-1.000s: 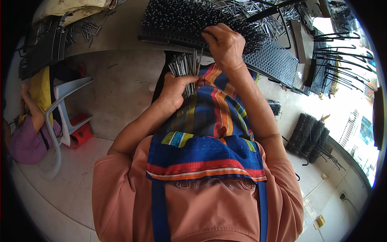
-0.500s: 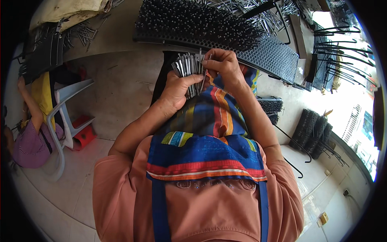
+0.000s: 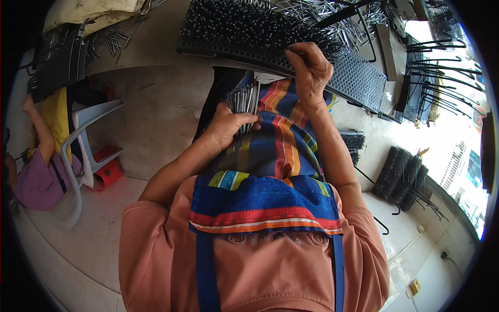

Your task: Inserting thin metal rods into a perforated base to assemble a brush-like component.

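Note:
My left hand (image 3: 224, 126) is wrapped round an upright bundle of thin silvery metal rods (image 3: 243, 103), held above my striped apron (image 3: 283, 135). Over the front part of a dark perforated rack (image 3: 359, 77), my right hand (image 3: 314, 70) has its thumb and fingertips pinched together. Whatever lies between those fingertips is too small to make out. Short dark rods (image 3: 249, 28) stand densely in the rack's holes to the left of and behind my right hand. The rack's right part shows bare holes.
Loose metal rods (image 3: 353, 31) lie heaped behind the rack. Black hooked racks (image 3: 436, 78) stand at the right, and bristly dark racks (image 3: 397, 169) rest on the floor. On the left, a person in purple (image 3: 44, 179) sits by a grey chair (image 3: 78, 156).
My right hand has left the bundle and moved up and right to the rack's front. My left hand keeps hold of the rods, slightly lower.

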Demonstrator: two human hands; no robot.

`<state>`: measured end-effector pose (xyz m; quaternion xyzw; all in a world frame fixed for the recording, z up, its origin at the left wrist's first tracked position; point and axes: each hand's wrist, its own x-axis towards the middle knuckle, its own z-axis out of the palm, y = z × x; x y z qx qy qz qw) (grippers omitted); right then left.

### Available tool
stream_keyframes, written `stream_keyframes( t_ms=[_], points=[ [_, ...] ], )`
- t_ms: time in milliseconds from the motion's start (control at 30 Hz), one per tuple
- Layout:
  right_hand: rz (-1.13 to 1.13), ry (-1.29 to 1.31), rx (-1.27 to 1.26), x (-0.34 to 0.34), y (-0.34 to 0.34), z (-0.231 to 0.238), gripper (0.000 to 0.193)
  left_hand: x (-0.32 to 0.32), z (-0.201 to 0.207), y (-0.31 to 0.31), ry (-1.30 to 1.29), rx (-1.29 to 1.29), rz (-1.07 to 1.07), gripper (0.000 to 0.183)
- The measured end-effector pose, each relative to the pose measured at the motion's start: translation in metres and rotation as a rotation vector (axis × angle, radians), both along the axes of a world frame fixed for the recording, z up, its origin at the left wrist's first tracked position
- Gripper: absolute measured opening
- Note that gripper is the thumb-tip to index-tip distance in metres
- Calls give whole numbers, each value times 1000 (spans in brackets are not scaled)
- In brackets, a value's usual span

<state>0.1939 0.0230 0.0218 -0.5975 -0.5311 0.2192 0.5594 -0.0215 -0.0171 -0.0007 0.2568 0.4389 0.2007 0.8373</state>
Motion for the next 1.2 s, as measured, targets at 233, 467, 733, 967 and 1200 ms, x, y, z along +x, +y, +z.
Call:
stream_keyframes(
  t_ms=[233, 467, 733, 967, 1200],
  points=[
    [45, -91, 11, 0, 4, 5, 10, 6, 10, 14, -15, -51, 103, 16],
    [26, -96, -30, -1, 4, 0, 10, 8, 3, 15, -10, -100, 168, 13],
    [-21, -343, -52, -14, 3, -5, 12, 13, 6, 20, 32, -36, 222, 12],
    [39, -505, -50, -8, 5, -6, 11, 17, 6, 28, -39, -8, 214, 13],
    [284, 399, -686, -14, -13, 14, 7, 25, 21, 32, -36, 57, 83, 13]
  ],
)
